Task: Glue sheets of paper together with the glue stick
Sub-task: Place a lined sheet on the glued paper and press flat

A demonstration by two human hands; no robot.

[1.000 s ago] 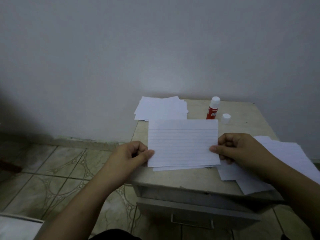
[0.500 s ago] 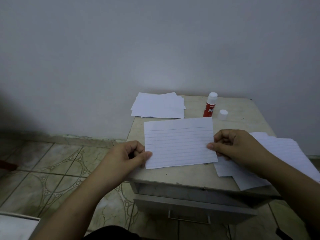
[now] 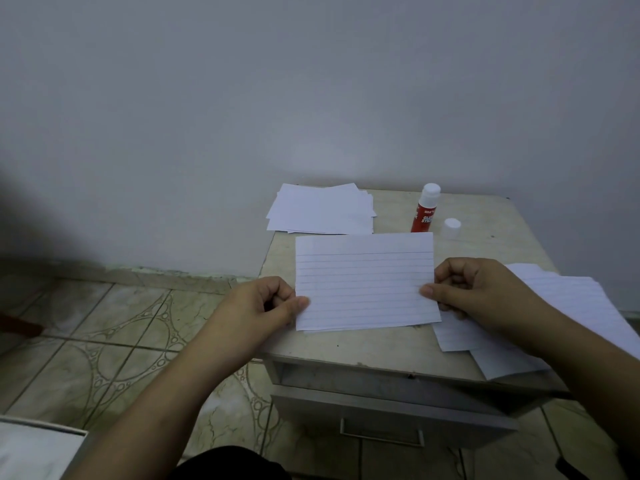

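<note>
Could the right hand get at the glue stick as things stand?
Probably not yet: the right hand pinches the lined sheet. The glue stick stands uncapped just beyond, nothing between.

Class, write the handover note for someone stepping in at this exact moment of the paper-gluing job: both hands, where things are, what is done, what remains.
Left hand: pinches the left edge of the lined sheet.
Right hand: pinches its right edge.
The sheet is over the front of the small table; whether another sheet lies beneath cannot be told.
Glue stick stands uncapped at the back, its cap beside it.
A paper stack lies at the back left, loose sheets on the right.
Done: stick opened.
Left: probably press this sheet down, then glue further sheets and recap.
</note>
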